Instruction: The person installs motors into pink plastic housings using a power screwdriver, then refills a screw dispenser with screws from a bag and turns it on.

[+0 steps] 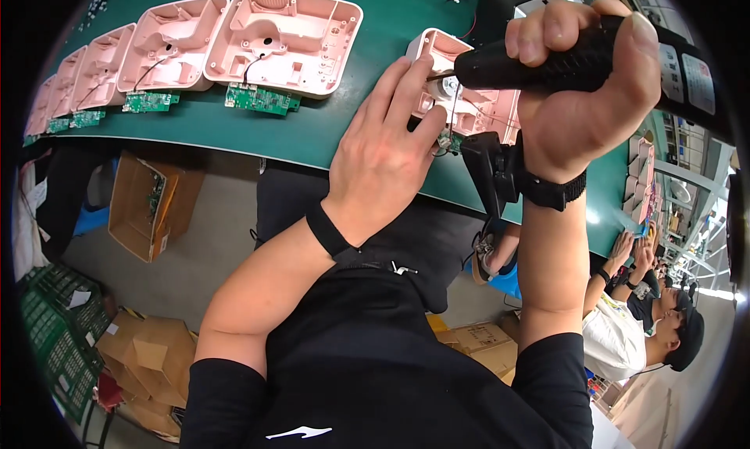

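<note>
Squarely in my right hand [582, 109] sits a black power screwdriver [496, 68], fingers and thumb wrapped around its thick body, with the bit [433, 78] pointing left into an open pink housing [430, 41]. My left hand [383, 152] lies spread over the housing's left side, the thumb apart from the fingers; I can't tell whether any fingertip presses on something small there. The housing rests on the green tabletop [383, 16], in front of me and a little to the right.

What could go wrong, I think, is a slip: the driver lies nearly level in this view, and if the bit skids off its seat it could jab my index finger, which is just beside it. A thin dark wire [452, 109] runs near the bit too (an easy thing to nick), and a weak left hold might let the housing turn.

As for its looks, the housing is a shallow, pale pink plastic tray with rounded corners, partly hidden by my hands. A silvery round part [448, 87] sits inside, and a small green circuit board [448, 143] shows at the near edge.
</note>
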### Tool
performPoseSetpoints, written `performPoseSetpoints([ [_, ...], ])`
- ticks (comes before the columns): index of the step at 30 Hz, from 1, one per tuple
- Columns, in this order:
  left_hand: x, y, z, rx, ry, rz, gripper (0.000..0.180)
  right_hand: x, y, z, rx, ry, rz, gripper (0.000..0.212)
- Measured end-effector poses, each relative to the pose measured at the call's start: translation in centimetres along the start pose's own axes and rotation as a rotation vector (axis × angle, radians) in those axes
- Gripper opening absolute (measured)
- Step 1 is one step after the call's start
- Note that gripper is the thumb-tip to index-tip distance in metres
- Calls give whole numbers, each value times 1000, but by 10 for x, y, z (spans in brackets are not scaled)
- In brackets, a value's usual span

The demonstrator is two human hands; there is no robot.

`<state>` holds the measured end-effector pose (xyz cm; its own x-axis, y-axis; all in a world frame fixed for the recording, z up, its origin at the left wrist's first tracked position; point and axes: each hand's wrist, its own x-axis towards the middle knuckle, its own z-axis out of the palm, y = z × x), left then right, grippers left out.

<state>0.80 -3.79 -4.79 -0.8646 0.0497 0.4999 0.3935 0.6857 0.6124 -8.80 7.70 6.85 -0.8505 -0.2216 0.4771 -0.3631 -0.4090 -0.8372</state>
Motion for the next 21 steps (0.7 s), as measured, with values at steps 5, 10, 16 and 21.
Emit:
performPoseSetpoints([
  [5,-5,4,-1,-20,-9,-7,33,-6,5,7,-48,6,-26,28],
  [10,0,3,-9,-33,-37,-10,33,-6,4,15,-139,11,-73,25],
  [16,3,4,-10,-31,-76,-21,40,4,-3,19,-214,72,-31,28],
  [21,7,8,-15,-72,-113,-16,45,-21,-68,-7,-83,203,-215,27],
])
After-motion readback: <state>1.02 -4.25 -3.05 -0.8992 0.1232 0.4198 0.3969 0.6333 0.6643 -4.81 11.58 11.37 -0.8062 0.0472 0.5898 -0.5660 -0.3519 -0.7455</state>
